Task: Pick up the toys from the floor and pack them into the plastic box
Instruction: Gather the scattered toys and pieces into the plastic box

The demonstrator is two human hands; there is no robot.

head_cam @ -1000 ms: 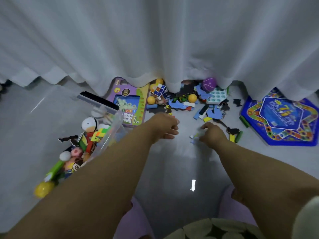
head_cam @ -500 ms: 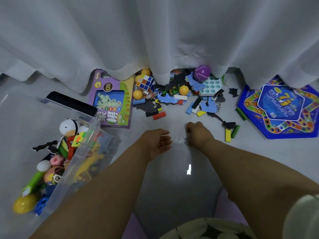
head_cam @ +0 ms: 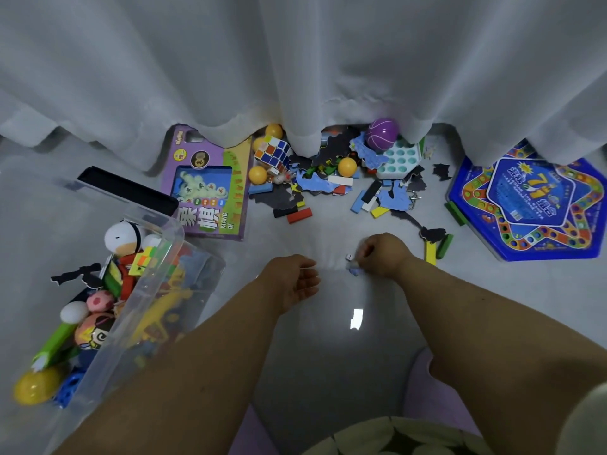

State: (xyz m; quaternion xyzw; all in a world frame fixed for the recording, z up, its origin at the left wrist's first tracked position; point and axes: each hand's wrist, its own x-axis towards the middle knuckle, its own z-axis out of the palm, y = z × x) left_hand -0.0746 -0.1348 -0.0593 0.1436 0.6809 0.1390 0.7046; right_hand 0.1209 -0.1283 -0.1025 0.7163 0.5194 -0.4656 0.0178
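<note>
My right hand (head_cam: 382, 256) pinches a blue piece (head_cam: 354, 270) beside the die (head_cam: 349, 257); my left hand (head_cam: 295, 282) hangs relaxed, box (head_cam: 157, 274) at nine o'clock.

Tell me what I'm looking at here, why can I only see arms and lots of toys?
The camera sits on a person's head and looks down, so you see only their two arms reaching out. There is no machine here. The left hand is relaxed and holds nothing. The right hand is curled on the grey floor, right by a tiny white die and a small blue piece; whether it grips them I cannot tell. On the left stands a clear plastic box, already full of toys. Near the white curtain lie more: a colour cube, a purple ball, yellow balls, flat blocks, and a blue game board.
</note>
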